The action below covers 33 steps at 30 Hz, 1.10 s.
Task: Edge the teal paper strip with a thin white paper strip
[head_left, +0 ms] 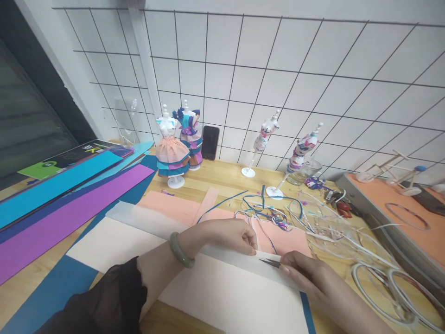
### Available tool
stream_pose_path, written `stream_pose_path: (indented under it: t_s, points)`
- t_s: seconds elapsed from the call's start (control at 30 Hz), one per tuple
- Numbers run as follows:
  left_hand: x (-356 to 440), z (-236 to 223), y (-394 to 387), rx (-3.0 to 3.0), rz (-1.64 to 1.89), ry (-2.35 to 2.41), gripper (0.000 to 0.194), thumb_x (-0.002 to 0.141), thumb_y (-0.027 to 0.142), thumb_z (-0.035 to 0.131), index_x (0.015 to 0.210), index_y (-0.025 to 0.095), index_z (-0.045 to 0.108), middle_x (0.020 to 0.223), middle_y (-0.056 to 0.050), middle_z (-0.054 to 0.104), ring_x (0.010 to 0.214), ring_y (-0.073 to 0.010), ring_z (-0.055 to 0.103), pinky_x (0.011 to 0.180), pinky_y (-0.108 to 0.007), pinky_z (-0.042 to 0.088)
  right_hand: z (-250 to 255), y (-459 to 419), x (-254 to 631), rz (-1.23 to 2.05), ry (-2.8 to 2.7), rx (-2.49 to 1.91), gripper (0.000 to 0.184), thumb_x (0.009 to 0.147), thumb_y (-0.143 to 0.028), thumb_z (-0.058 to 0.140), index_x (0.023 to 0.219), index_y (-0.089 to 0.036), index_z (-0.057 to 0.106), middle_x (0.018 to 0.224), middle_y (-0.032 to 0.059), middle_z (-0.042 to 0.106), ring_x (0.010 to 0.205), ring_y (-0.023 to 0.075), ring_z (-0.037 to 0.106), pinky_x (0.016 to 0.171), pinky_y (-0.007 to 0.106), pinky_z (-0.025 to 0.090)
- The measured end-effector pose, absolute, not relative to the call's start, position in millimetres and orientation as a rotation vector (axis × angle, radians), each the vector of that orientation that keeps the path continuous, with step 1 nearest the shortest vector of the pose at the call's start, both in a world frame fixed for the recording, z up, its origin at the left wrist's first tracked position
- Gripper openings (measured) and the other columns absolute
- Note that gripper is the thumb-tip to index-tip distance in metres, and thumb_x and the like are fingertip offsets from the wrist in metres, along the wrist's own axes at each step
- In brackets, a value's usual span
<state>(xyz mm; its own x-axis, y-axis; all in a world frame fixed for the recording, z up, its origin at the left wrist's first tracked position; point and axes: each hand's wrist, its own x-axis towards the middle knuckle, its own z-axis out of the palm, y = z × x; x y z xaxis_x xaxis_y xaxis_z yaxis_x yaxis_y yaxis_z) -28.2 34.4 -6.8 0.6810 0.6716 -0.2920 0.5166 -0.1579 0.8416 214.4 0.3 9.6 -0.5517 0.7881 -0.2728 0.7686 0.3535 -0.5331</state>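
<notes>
My left hand (239,236), with a green bangle at the wrist, is closed, its fingertips pinching the end of a narrow white strip (266,254). To its right, my right hand (306,273) is closed around scissors; only their dark blades (271,262) show, and the handles are hidden in the fingers. The blades lie along the strip and a pale translucent sheet (149,220). Below both hands, a cream sheet (236,297) lies flat. Beyond them are peach sheets (170,204), partly covered by the pale one.
Two dressed miniature mannequins (172,150) and two bare-stand ones (266,134) stand at the back, beside a phone (210,142). Blue and purple sheets (86,199) are stacked left. Tangled strips (274,213), white hoops (385,292) and an orange-topped box (399,213) lie right.
</notes>
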Motion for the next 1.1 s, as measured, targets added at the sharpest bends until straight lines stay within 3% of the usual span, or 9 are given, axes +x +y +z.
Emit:
stream_pose_path:
  t_s: [0.67,1.1]
  points:
    - [-28.6,-1.4,33.6,1.804,0.14,0.949,0.024,0.072,0.035,0.058,0.09,0.02,0.06,0.081,0.001,0.062,0.072,-0.0129,0.058,0.054,-0.02,0.042,12.8,-2.3,203.3,0.94,-2.543,-1.404,0.029,0.091,-0.043,0.034,0.082,-0.023,0.052,0.075,-0.001,0.058,0.068,0.0141,0.053,0.061,0.021,0.039]
    - [-34.0,15.6,31.9,1.726,0.102,0.954,0.029,0.063,0.018,0.06,0.093,0.02,0.059,0.078,0.003,0.062,0.07,-0.0117,0.058,0.055,-0.019,0.041,-8.9,-0.8,206.6,0.843,-2.49,-1.376,0.029,0.088,-0.045,0.035,0.081,-0.024,0.054,0.069,-0.0017,0.059,0.061,0.0136,0.052,0.056,0.022,0.037]
